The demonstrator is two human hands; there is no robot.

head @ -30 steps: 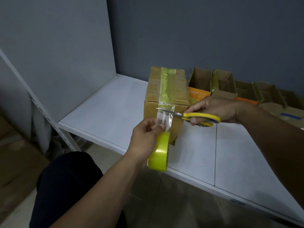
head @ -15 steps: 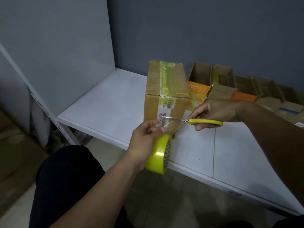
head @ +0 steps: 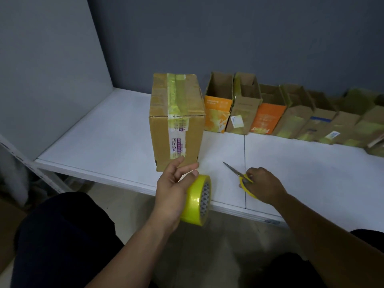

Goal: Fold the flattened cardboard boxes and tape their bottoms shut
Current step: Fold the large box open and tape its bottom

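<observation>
The left hand (head: pixel 174 190) grips the yellow tape roll (head: pixel 197 201) over the shelf's (head: pixel 104 132) front edge, just before the upright taped cardboard box (head: pixel 176 121). The right hand (head: pixel 264 186) holds scissors (head: pixel 234 172) on the shelf beside it.

Scissors (head: pixel 235 172): yellow handles mostly under right hand (head: pixel 264 187)
Tape roll (head: pixel 196 202): left side behind left hand (head: pixel 172 190)
Box row (head: pixel 295 119): cut off at right edge
</observation>
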